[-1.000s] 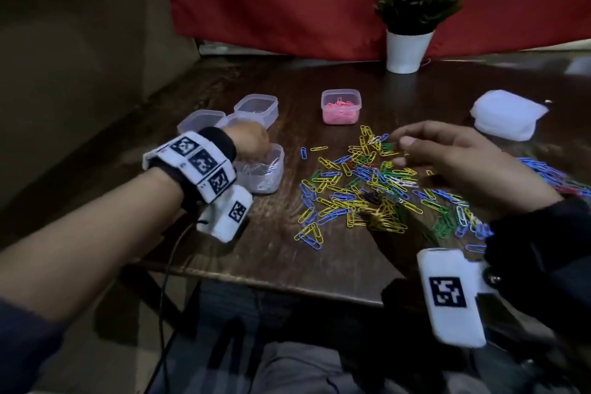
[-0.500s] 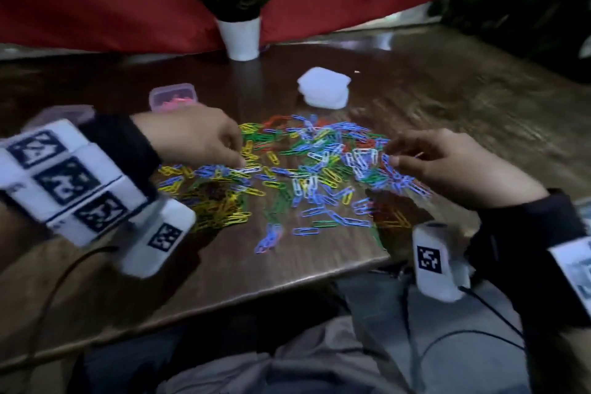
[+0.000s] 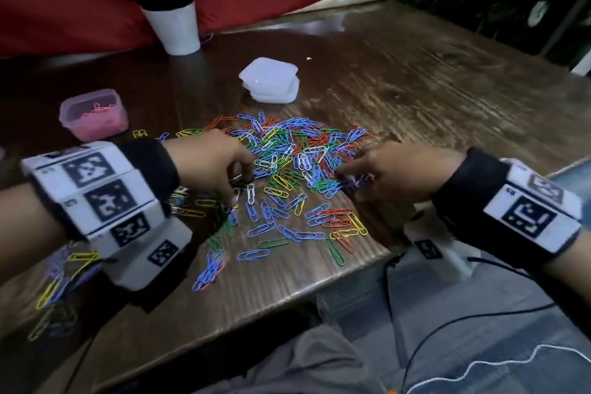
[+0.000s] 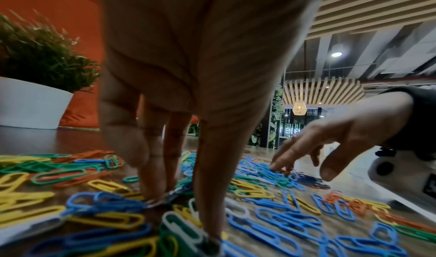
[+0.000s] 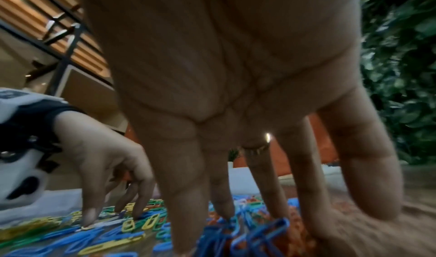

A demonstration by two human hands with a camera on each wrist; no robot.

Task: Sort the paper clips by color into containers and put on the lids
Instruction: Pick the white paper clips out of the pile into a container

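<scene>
A heap of paper clips [image 3: 287, 176] in blue, green, yellow, red and white lies spread on the dark wooden table [image 3: 415, 80]. My left hand [image 3: 238, 192] reaches down at the heap's left side. In the left wrist view its fingertips [image 4: 153, 195] touch a silvery clip [image 4: 165, 199], with the thumb apart. My right hand [image 3: 347, 184] is at the heap's right side, fingers straight, and its fingertips [image 5: 224, 212] rest on a bunch of blue clips [image 5: 247, 231]. A clear container [image 3: 92, 113] of pink clips stands at the back left. A stack of white lids [image 3: 270, 80] sits behind the heap.
A potted plant [image 3: 174, 25] stands at the back against a red cloth. More yellow and blue clips [image 3: 60, 281] lie near the front left edge. The table's front edge [image 3: 256, 307] runs just below the heap, with my lap beneath it.
The view has swung right, so the clear containers at the left are out of sight. My left hand left the container of clips and came down onto the heap. My right hand reached deeper in.
</scene>
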